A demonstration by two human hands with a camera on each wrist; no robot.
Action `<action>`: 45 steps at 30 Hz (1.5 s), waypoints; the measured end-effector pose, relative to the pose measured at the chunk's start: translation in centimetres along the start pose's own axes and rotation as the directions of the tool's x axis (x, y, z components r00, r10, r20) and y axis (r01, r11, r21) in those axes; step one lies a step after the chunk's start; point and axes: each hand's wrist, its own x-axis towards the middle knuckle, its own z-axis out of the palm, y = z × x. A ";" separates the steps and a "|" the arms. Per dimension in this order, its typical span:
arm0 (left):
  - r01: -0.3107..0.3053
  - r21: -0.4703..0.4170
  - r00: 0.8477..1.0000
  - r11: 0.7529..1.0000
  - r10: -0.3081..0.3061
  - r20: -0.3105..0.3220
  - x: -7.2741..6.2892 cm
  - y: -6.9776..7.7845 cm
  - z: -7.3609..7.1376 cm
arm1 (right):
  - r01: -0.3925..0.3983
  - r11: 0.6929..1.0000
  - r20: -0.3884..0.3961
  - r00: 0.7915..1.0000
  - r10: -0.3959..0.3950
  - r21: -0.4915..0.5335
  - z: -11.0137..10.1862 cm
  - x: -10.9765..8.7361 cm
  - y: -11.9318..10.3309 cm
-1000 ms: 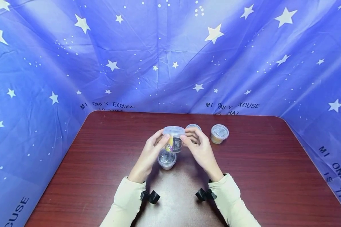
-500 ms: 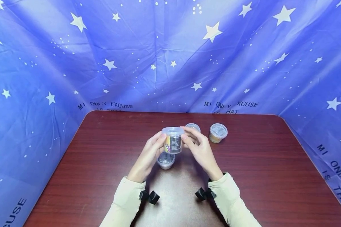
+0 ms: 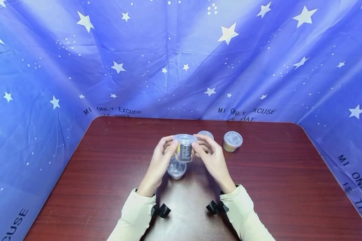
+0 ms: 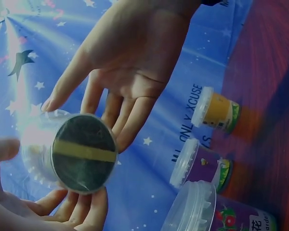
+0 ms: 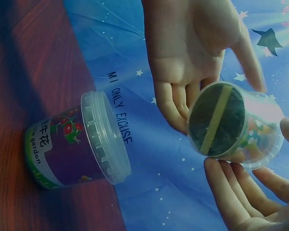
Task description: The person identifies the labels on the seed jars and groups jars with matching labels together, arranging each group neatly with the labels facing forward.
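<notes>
both hands (image 3: 158, 160) grip a tub (image 3: 185, 153) above the table (image 3: 274, 187), well inside its edges.

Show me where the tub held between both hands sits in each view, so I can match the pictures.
Head: the held tub is just below the centre, its printed label facing the camera.
Left wrist: the held tub is left of centre, seen from below.
Right wrist: the held tub is right of centre, also seen from below.
Shared landmark: the dark red table, low in head, right in left wrist, left in right wrist.
</notes>
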 end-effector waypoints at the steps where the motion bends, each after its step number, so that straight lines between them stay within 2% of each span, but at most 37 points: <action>1: -0.003 0.006 1.000 1.000 0.003 0.004 -0.1 0.1 0.1 | -0.003 1.000 -0.002 1.000 0.003 -0.006 0.0 0.0 -0.1; 6: -0.004 -0.016 0.999 1.000 0.004 0.042 -0.3 0.1 0.6 | -0.006 0.999 -0.012 1.000 0.006 -0.054 0.3 0.0 -0.3; 11: 0.005 -0.035 0.999 0.999 -0.004 0.032 -0.3 -0.1 0.6 | 0.001 0.997 -0.008 1.000 -0.002 -0.074 0.5 -0.1 -0.3; 17: -0.011 -0.018 0.999 1.000 0.012 0.030 -0.1 -0.2 0.3 | 0.017 0.999 0.010 1.000 -0.016 -0.038 0.6 -0.1 -0.3; 28: 0.012 -0.022 0.997 1.000 -0.010 0.070 -0.1 0.0 -0.4 | 0.040 0.998 0.052 0.998 -0.043 0.046 0.6 0.1 -0.4; 33: 0.015 -0.032 0.997 0.999 -0.012 0.079 -0.1 0.0 -0.5 | 0.000 0.997 0.086 0.996 -0.007 0.077 0.5 0.2 -0.4; 39: 0.028 -0.029 0.995 0.999 -0.025 0.100 -0.2 0.1 -0.5 | -0.071 0.997 0.106 0.992 0.070 0.006 0.4 0.1 -0.3; 45: 0.025 -0.002 0.996 1.000 -0.025 0.086 -0.3 0.0 -0.5 | -0.053 0.998 0.084 0.995 0.056 -0.029 0.5 0.1 -0.4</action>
